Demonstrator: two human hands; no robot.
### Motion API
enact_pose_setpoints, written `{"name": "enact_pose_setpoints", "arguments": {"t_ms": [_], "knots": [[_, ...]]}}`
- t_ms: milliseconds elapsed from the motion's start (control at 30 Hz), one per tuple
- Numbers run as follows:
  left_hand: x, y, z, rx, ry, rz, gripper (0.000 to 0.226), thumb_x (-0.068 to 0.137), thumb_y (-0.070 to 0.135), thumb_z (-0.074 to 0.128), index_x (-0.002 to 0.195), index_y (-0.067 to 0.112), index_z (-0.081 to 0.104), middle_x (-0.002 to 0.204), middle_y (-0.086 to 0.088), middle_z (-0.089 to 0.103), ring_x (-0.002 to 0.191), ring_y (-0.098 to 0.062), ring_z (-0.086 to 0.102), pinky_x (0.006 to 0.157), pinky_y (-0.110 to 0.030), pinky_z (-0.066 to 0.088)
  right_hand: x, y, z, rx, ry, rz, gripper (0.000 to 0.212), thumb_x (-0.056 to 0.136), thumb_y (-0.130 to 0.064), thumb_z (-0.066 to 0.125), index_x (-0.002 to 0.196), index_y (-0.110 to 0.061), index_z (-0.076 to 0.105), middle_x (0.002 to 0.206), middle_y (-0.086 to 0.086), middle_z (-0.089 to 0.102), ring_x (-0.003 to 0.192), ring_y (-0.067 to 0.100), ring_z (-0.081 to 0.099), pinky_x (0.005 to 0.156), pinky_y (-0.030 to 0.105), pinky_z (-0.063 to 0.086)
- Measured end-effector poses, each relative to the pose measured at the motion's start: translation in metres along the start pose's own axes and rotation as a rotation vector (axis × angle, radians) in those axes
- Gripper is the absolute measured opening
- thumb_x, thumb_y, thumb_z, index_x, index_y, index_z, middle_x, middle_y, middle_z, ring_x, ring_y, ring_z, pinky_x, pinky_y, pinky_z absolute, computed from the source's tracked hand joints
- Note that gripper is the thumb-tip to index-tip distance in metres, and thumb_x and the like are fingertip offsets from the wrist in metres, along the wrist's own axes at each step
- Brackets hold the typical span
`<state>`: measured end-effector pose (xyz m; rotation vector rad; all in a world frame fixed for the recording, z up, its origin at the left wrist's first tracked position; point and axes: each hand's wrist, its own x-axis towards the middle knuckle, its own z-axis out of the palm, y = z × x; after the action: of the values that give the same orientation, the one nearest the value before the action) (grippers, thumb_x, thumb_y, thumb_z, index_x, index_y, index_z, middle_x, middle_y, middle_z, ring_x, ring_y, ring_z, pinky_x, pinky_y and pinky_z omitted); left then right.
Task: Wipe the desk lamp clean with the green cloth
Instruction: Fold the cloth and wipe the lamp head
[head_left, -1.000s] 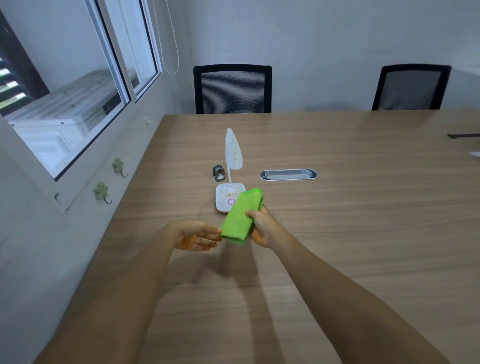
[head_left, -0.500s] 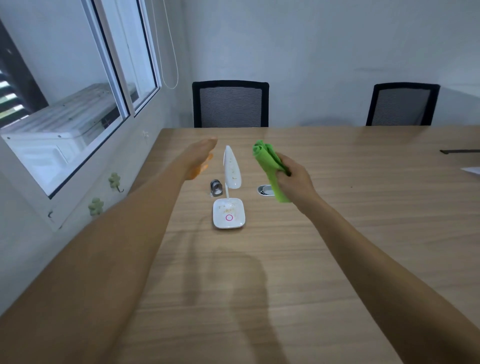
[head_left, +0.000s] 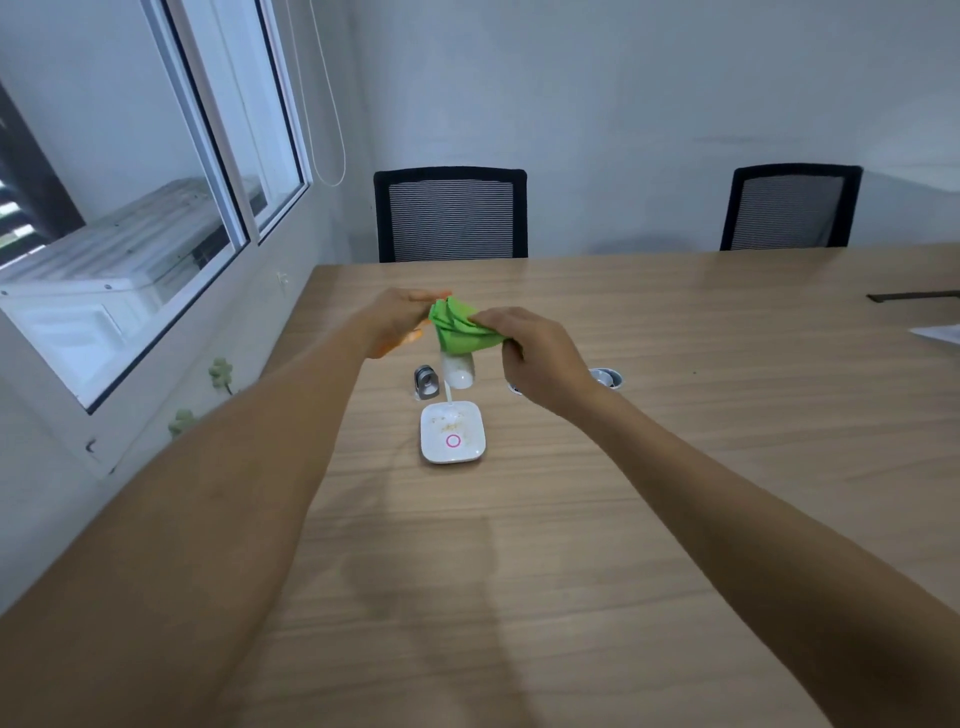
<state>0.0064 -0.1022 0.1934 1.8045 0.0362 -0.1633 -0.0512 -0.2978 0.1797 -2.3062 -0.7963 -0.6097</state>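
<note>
The white desk lamp stands on the wooden table, its square base (head_left: 453, 439) speckled with crumbs around a pink ring. The lamp head (head_left: 458, 370) rises above it; only its lower end shows, also speckled. The green cloth (head_left: 460, 328) is bunched over the upper part of the head. My right hand (head_left: 535, 353) grips the cloth from the right. My left hand (head_left: 400, 322) is on the left side of the head, against the cloth; whether it grips the lamp head behind the cloth is hidden.
A small grey metal clip (head_left: 426, 382) sits just left of the lamp. A cable grommet (head_left: 605, 376) is set into the table behind my right wrist. Two black mesh chairs (head_left: 451, 213) stand at the far edge. Window and wall run along the left.
My right hand has brought the cloth left onto the top of the lamp head. My left hand has closed in on the head from the left.
</note>
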Motion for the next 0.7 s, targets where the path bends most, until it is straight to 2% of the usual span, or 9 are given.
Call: {"name": "enact_pose_setpoints", "arguments": {"t_ms": [67, 200, 400, 567, 700], "knots": [[0.0, 0.0, 0.0, -0.007, 0.015, -0.007, 0.041, 0.091, 0.014, 0.058, 0.131, 0.009, 0.055, 0.141, -0.008, 0.052, 0.13, -0.021, 0.046, 0.116, -0.041, 0.028, -0.011, -0.004, -0.005, -0.026, -0.012, -0.046, 0.051, 0.074, 0.014, 0.041, 0.114, -0.005, 0.066, 0.118, 0.014, 0.067, 0.107, 0.03, 0.064, 0.088, 0.041, 0.055], [0.002, -0.003, 0.002, -0.026, 0.02, -0.024, 0.039, 0.091, 0.015, 0.057, 0.131, 0.014, 0.056, 0.143, -0.005, 0.049, 0.135, -0.022, 0.043, 0.116, -0.041, 0.028, -0.041, -0.012, -0.016, -0.121, -0.048, -0.204, 0.053, 0.075, -0.001, 0.032, 0.113, -0.007, 0.067, 0.116, 0.013, 0.068, 0.106, 0.031, 0.065, 0.085, 0.04, 0.056], [0.001, -0.001, 0.003, -0.007, 0.026, -0.055, 0.038, 0.091, 0.019, 0.058, 0.129, 0.018, 0.057, 0.144, 0.0, 0.049, 0.133, -0.02, 0.043, 0.112, -0.04, 0.029, -0.071, -0.017, -0.027, -0.171, 0.052, -0.345, 0.043, 0.083, 0.004, 0.037, 0.111, -0.006, 0.067, 0.116, 0.012, 0.068, 0.109, 0.03, 0.062, 0.089, 0.039, 0.053], [0.0, 0.003, -0.001, 0.034, 0.023, -0.064, 0.036, 0.088, 0.021, 0.062, 0.124, 0.021, 0.062, 0.138, 0.0, 0.053, 0.129, -0.019, 0.046, 0.112, -0.043, 0.035, -0.039, -0.015, -0.03, -0.179, 0.195, -0.205, 0.046, 0.075, 0.004, 0.038, 0.11, -0.004, 0.068, 0.111, 0.013, 0.07, 0.101, 0.03, 0.064, 0.083, 0.035, 0.054], [-0.002, 0.007, -0.001, 0.075, 0.027, -0.084, 0.037, 0.087, 0.02, 0.063, 0.124, 0.024, 0.062, 0.13, 0.003, 0.056, 0.121, -0.016, 0.048, 0.108, -0.039, 0.04, -0.009, -0.015, -0.018, -0.203, 0.093, -0.106, 0.052, 0.073, -0.005, 0.03, 0.108, -0.006, 0.069, 0.109, 0.012, 0.071, 0.093, 0.032, 0.068, 0.075, 0.035, 0.058]]}}
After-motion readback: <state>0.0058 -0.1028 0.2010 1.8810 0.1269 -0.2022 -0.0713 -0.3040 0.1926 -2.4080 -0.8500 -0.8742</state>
